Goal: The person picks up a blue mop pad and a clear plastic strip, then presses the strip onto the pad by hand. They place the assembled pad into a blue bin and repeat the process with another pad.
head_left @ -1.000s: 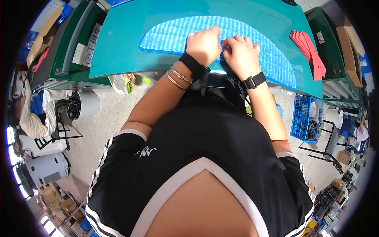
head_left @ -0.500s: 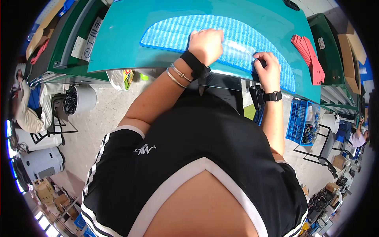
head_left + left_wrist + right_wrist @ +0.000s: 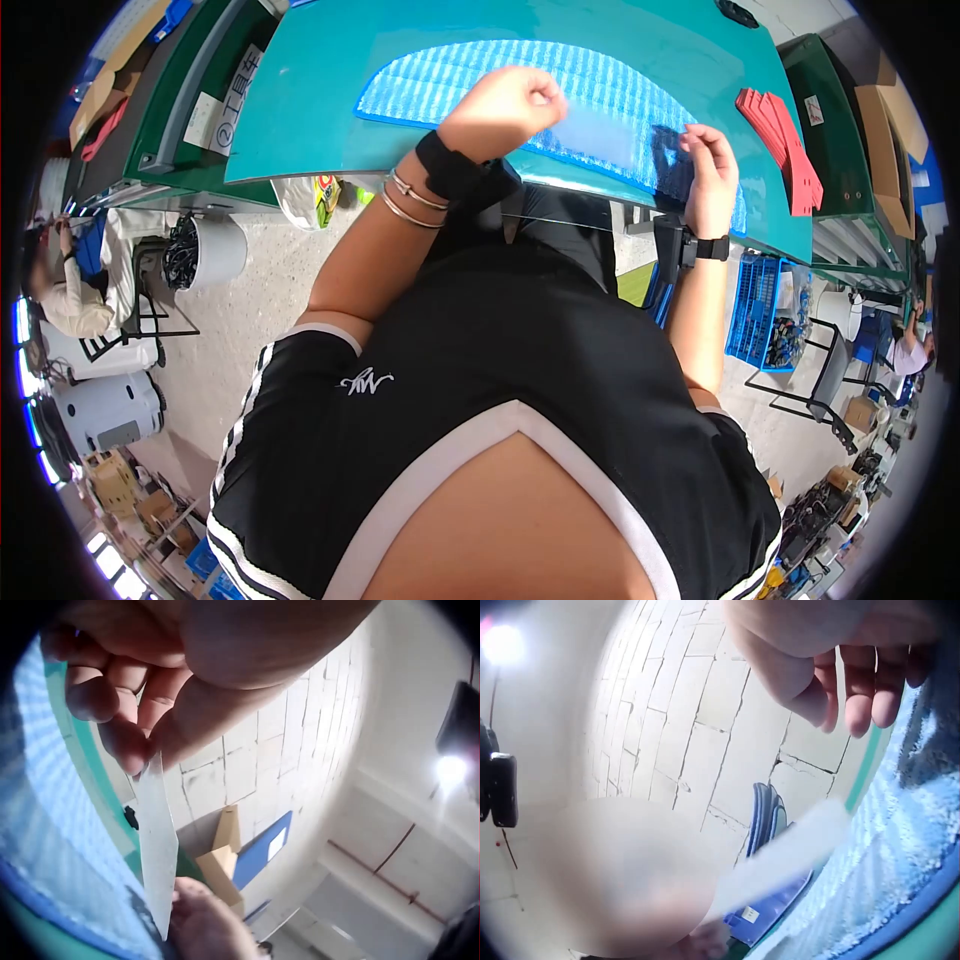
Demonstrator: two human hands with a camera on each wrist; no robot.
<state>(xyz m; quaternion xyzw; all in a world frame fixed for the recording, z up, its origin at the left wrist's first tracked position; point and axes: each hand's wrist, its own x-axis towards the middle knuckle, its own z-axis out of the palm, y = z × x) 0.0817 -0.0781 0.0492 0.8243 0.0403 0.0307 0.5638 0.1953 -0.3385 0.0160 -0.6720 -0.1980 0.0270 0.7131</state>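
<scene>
A translucent white strip (image 3: 157, 847) is pinched at one end between the thumb and fingers of my left hand (image 3: 505, 110). In the head view the strip overlaps the middle of a blue striped, half-moon fabric pad (image 3: 420, 80), which lies on the green tabletop. Over the pad's right end is my right hand (image 3: 710, 185), its fingers loosely bent and apart from the strip. Nothing shows between those fingers (image 3: 859, 712) in the right wrist view. From the left wrist, the strip's far end overlaps the right hand (image 3: 210, 922).
Red flat pieces (image 3: 780, 145) lie fanned out at the right of the green table (image 3: 300, 110). A black object (image 3: 738, 12) sits at its far right corner. Green cabinets flank the table, and a blue crate (image 3: 755, 310) stands on the floor at the right.
Both hands were together over the pad's middle; my right hand has moved right, toward the pad's end. My left hand has shifted a little left and turned, with the strip in its fingers.
</scene>
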